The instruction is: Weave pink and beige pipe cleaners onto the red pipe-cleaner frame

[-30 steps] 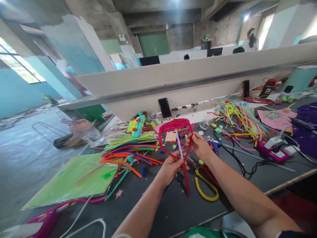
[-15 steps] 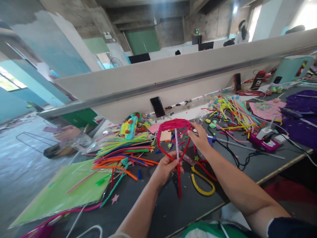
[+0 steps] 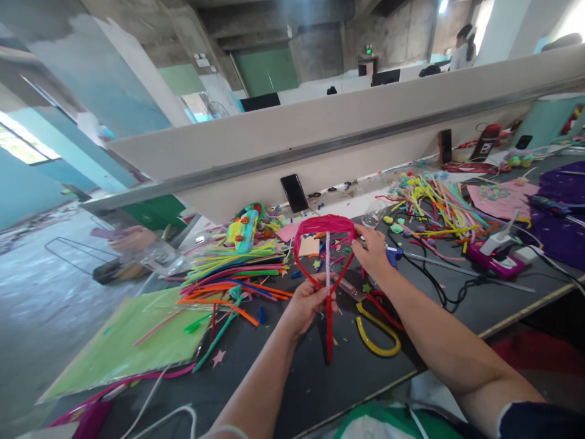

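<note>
Above the dark table I hold a looped pipe-cleaner frame (image 3: 325,224), pink along its top band and red down its sides and stem. A pale lilac pipe cleaner (image 3: 328,259) runs upright through its middle. My left hand (image 3: 313,303) pinches the frame low down, where the red strands meet the stem. The upper right corner of the band is gripped by my right hand (image 3: 371,249). Scissors (image 3: 378,341) with yellow and red handles lie beneath my right forearm, their blades partly behind the frame.
Bundled coloured pipe cleaners (image 3: 242,271) and a green sheet in plastic (image 3: 132,341) lie left. A phone (image 3: 294,192) leans against the partition. To the right are a blue glue gun (image 3: 393,255), loose pipe cleaners (image 3: 439,210), and a magenta power strip (image 3: 496,261) with cables.
The view has shifted slightly, so the table's contents appear a little further right. Both hands keep their hold on the frame, which stays in nearly the same pose.
</note>
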Demonstrator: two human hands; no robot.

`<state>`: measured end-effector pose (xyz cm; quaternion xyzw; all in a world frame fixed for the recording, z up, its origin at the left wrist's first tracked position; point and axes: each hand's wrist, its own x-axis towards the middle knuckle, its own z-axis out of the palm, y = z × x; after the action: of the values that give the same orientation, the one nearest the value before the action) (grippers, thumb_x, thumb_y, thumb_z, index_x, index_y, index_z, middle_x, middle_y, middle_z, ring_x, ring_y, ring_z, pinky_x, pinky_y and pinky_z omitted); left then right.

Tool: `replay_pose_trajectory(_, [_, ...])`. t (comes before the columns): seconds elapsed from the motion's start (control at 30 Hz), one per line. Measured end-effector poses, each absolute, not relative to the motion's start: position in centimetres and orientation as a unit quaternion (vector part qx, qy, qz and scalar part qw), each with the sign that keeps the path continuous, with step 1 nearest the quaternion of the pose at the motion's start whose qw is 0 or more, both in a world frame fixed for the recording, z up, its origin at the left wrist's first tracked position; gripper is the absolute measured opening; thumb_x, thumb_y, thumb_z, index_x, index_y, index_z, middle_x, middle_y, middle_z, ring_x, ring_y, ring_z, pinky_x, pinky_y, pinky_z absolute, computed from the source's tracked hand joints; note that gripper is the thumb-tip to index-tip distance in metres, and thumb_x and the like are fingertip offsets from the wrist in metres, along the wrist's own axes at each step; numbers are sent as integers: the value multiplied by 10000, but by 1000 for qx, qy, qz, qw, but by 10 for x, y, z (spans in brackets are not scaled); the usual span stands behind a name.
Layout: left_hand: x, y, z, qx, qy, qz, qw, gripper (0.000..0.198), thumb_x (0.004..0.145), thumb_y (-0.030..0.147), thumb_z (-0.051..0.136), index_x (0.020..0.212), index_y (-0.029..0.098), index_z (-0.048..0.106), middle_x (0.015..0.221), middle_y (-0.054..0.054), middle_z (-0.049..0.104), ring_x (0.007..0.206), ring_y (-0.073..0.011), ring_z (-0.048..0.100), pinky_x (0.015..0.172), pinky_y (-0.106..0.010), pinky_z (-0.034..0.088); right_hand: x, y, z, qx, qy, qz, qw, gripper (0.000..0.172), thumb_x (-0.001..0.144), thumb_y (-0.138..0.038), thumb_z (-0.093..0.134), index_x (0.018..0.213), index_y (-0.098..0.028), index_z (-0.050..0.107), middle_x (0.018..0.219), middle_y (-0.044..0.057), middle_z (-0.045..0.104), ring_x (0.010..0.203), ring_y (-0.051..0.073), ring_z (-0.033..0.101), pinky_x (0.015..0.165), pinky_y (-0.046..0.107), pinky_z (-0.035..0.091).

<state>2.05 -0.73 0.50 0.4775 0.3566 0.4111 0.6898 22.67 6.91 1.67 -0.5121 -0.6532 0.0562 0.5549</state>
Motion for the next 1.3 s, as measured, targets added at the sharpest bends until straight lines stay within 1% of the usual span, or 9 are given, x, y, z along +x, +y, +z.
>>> replay_pose_trajectory(0.23, [20, -6, 3, 480, 363, 404, 689, 420, 766, 307, 681, 1147, 179, 561, 735, -27, 626, 562, -160, 635, 572, -302, 523, 225, 68, 16, -509, -631, 98, 578, 383, 717, -166, 526, 1085, -207, 624, 974, 61, 686, 920, 227, 602, 936, 391, 335])
replay_pose_trajectory(0.4, [20, -5, 0, 503, 363, 391, 680, 435, 763, 323, 683, 1154, 175, 563, 741, -28, 619, 568, -167, 638, 579, -314, 527, 225, 67, 21, -484, -610, 160, 606, 310, 713, -171, 537, 1001, -216, 642, 884, 29, 687, 826, 197, 603, 865, 342, 415])
replay_pose_trajectory(0.47, [20, -5, -1, 506, 366, 384, 680, 435, 771, 327, 675, 1161, 175, 558, 738, -24, 614, 567, -165, 637, 580, -315, 525, 226, 67, 22, -486, -602, 167, 611, 266, 718, -181, 535, 957, -211, 648, 836, 18, 685, 774, 186, 604, 841, 332, 432])
replay_pose_trajectory(0.57, [19, -5, -2, 505, 369, 380, 682, 433, 786, 326, 661, 1175, 171, 548, 742, -21, 608, 572, -161, 637, 584, -309, 520, 227, 68, 23, -497, -595, 172, 608, 260, 714, -186, 525, 938, -205, 655, 808, 12, 689, 747, 183, 611, 812, 324, 449])
replay_pose_trajectory(0.77, [19, -5, 0, 494, 362, 387, 689, 436, 783, 314, 667, 1177, 169, 549, 741, -19, 603, 572, -160, 635, 598, -325, 528, 227, 70, 20, -482, -593, 170, 622, 254, 694, -172, 505, 901, -197, 650, 786, 7, 686, 708, 173, 607, 764, 301, 463])
replay_pose_trajectory(1.0, [19, -5, -1, 491, 353, 390, 694, 410, 792, 298, 658, 1164, 165, 548, 747, -24, 609, 576, -155, 634, 592, -310, 530, 226, 67, 22, -460, -584, 183, 643, 253, 692, -165, 497, 891, -184, 652, 783, 13, 671, 705, 167, 582, 729, 287, 451])
replay_pose_trajectory(1.1, [19, -5, -1, 493, 354, 381, 697, 416, 787, 296, 663, 1161, 155, 548, 743, -25, 608, 573, -155, 633, 595, -314, 534, 227, 67, 22, -438, -567, 235, 657, 236, 683, -171, 517, 879, -178, 648, 785, 16, 667, 713, 166, 577, 720, 284, 449])
replay_pose_trajectory(1.2, [18, -4, -2, 493, 354, 375, 701, 416, 787, 292, 662, 1161, 153, 546, 740, -26, 608, 570, -158, 635, 588, -313, 531, 229, 71, 19, -392, -534, 330, 672, 243, 702, -203, 525, 910, -183, 649, 811, 17, 672, 744, 168, 587, 720, 285, 452])
replay_pose_trajectory(1.3, [17, -3, -3, 492, 349, 377, 703, 400, 797, 284, 652, 1162, 160, 543, 750, -28, 611, 577, -162, 641, 583, -303, 523, 231, 77, 17, -364, -470, 411, 691, 232, 725, -236, 514, 883, -189, 678, 811, 14, 684, 746, 168, 595, 727, 292, 456])
